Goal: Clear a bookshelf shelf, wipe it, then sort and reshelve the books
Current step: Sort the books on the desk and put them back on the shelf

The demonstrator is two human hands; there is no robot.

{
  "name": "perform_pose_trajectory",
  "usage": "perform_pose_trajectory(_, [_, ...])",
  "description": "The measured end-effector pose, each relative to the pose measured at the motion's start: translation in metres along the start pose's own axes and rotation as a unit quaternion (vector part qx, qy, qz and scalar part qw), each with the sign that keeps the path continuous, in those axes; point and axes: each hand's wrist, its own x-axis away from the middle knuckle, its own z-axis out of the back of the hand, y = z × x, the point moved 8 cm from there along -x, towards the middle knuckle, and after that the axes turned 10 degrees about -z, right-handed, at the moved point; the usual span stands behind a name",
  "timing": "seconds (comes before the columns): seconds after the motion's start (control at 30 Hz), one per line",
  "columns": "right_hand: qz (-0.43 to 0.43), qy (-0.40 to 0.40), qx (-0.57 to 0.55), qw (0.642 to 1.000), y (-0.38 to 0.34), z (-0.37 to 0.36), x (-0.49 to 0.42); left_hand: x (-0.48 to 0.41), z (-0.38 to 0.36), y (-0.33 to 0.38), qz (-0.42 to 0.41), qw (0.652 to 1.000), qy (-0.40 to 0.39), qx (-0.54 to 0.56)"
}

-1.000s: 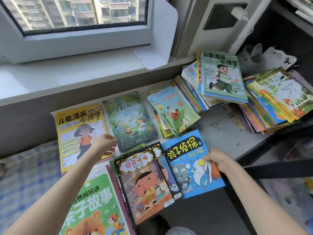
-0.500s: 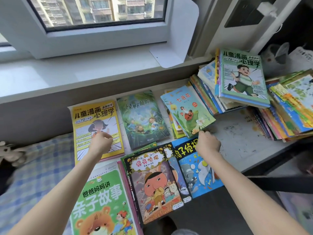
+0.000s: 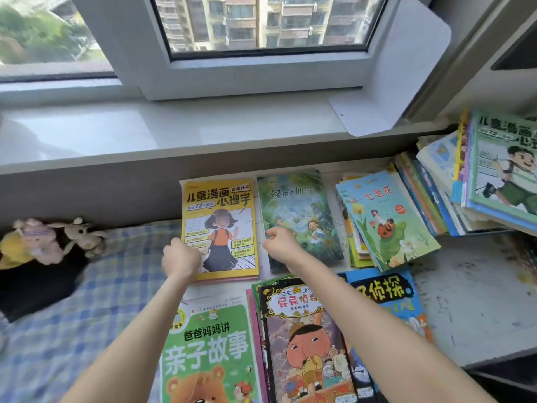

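Head cam: L grip curled round glossy yellow book corner; R grip fisted, hold unclear.

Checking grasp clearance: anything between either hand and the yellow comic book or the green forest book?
Nothing visible. The left hand is at the lower-left edge of the yellow comic book. The right hand is over the lower-left corner of the green forest book. Both lie face up, uncovered. Whether either grip has closed is unclear.
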Motion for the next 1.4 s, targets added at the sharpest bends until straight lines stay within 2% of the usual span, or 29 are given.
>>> perform_pose_trajectory(0.07, [-0.020,-0.010,0.007,1.000,-0.006,-0.015,-0.007,-0.005,0.000,-0.006,-0.006,1.000,-0.007,0.016])
perform_pose_trajectory(0.17, [-0.051,0.025,0.001,0.998,-0.011,-0.022,-0.013,-0.007,0.005,-0.011,-0.020,0.999,0.000,0.041])
perform_pose_trajectory(0.3, [-0.062,0.043,-0.039,0.996,-0.009,-0.024,-0.018,-0.010,0.021,-0.012,-0.049,0.997,0.047,0.046])
perform_pose_trajectory(0.37, [-0.058,0.066,-0.061,0.994,-0.008,-0.021,-0.018,-0.010,0.024,-0.015,-0.047,0.991,0.048,0.118])
perform_pose_trajectory(0.47, [-0.054,0.088,-0.089,0.991,-0.008,-0.015,-0.016,-0.004,0.008,-0.021,0.019,0.944,-0.032,0.327])
perform_pose_trajectory(0.57, [-0.060,0.108,-0.030,0.992,-0.008,-0.007,-0.022,0.005,-0.007,-0.025,0.064,0.922,-0.089,0.372])
perform_pose_trajectory(0.7, [-0.058,0.149,0.014,0.987,-0.011,0.002,-0.025,0.010,-0.016,-0.034,0.136,0.891,-0.067,0.428])
perform_pose_trajectory(0.8, [-0.058,0.163,-0.011,0.985,-0.009,0.001,-0.025,0.016,-0.021,-0.038,0.190,0.850,-0.058,0.488])
perform_pose_trajectory(0.87, [-0.056,0.169,-0.030,0.984,-0.008,0.001,-0.025,0.015,-0.020,-0.042,0.197,0.842,-0.034,0.501])
perform_pose_trajectory(1.07, [-0.066,0.175,-0.096,0.978,0.002,0.000,-0.021,0.017,0.012,-0.064,0.206,0.854,0.122,0.463])
perform_pose_trajectory(1.13, [-0.064,0.172,-0.132,0.974,0.005,-0.002,-0.020,0.018,0.024,-0.072,0.194,0.860,0.153,0.447])
perform_pose_trajectory(1.23, [-0.056,0.166,-0.171,0.970,0.009,-0.004,-0.021,0.018,0.032,-0.080,0.173,0.871,0.133,0.440])
perform_pose_trajectory(1.4, [-0.034,0.137,-0.183,0.973,0.001,-0.027,-0.023,0.009,0.023,-0.064,0.084,0.921,0.063,0.375])
